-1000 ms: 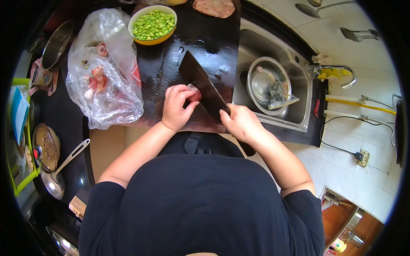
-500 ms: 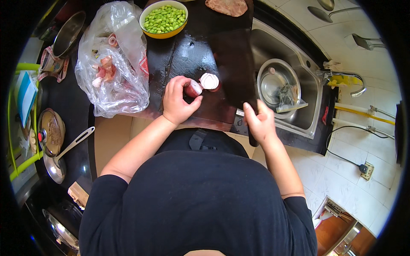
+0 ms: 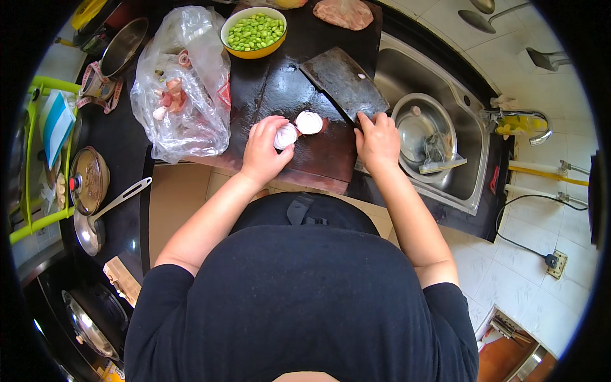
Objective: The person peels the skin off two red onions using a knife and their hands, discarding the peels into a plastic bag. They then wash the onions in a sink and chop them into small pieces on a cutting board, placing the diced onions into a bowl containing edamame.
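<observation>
My left hand grips a red onion half between thumb and fingers, its pale cut face turned up. Just right of it, a second onion half rests cut face up on the dark, wet cutting board. A broad dark cleaver lies flat at the board's right side, a small pale onion bit on its blade. My right hand is closed at the blade's near end; the handle is hidden by the hand.
A clear plastic bag with onion skins lies left of the board. Behind stand a yellow bowl of green beans and a slab of pale pink meat. At right, the sink holds a metal basin. A ladle lies far left.
The cleaver has gone from raised and blurred to flat on the board, my right hand moving left and forward with it. My left hand has turned the onion half's cut face upward.
</observation>
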### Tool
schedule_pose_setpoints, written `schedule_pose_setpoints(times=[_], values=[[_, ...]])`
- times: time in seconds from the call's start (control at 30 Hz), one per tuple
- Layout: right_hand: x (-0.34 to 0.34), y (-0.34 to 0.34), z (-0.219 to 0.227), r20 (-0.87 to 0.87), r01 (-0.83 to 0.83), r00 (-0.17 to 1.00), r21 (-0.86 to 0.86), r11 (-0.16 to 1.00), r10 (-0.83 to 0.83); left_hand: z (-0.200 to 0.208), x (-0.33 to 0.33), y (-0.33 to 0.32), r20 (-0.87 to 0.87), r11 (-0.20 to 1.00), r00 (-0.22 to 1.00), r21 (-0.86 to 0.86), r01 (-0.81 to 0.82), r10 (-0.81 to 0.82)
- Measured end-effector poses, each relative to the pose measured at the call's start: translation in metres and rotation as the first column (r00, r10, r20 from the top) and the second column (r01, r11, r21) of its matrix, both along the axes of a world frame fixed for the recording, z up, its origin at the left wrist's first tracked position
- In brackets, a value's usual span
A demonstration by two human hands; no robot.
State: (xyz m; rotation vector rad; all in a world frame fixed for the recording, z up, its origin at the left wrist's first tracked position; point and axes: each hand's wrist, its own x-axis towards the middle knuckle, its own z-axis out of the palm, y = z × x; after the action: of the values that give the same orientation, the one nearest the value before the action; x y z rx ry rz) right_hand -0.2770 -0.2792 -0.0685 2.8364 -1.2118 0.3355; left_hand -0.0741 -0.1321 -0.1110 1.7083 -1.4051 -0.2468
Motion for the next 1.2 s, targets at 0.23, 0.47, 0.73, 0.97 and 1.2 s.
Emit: schedule_pose_setpoints(times=[0.23, 0.47, 0.73, 0.97, 1.2], values=[[0.063, 0.014, 0.002, 0.247, -0.307, 0.926, 0.057, 0.950, 0.285, 0.010, -0.004, 0.002, 0.035, 0.998, 0.998, 0.039, -0.052, 0.050], [0.068, 0.023, -0.004, 0.305, -0.210, 0.952, 0.569, 0.795, 0.033, 0.033, 0.003, 0.010, 0.032, 0.996, 0.995, 0.001, -0.094, 0.094], [0.072, 0.013, 0.040, 0.569, -0.523, 0.657, 0.816, 0.246, -0.494, 0.062, -0.002, -0.004, -0.520, 1.000, 0.854, -0.023, 0.016, -0.026], [0.080, 0.034, 0.082, 0.612, -0.651, 0.629, 0.752, 0.105, -0.479, 0.105, 0.009, 0.009, -0.878, 0.997, 0.476, -0.012, 0.073, -0.046], [0.091, 0.043, 0.094, 0.610, -0.682, 0.617, 0.730, 0.048, -0.497, 0.121, 0.017, 0.017, -0.983, 0.996, 0.167, -0.084, -0.030, -0.078]])
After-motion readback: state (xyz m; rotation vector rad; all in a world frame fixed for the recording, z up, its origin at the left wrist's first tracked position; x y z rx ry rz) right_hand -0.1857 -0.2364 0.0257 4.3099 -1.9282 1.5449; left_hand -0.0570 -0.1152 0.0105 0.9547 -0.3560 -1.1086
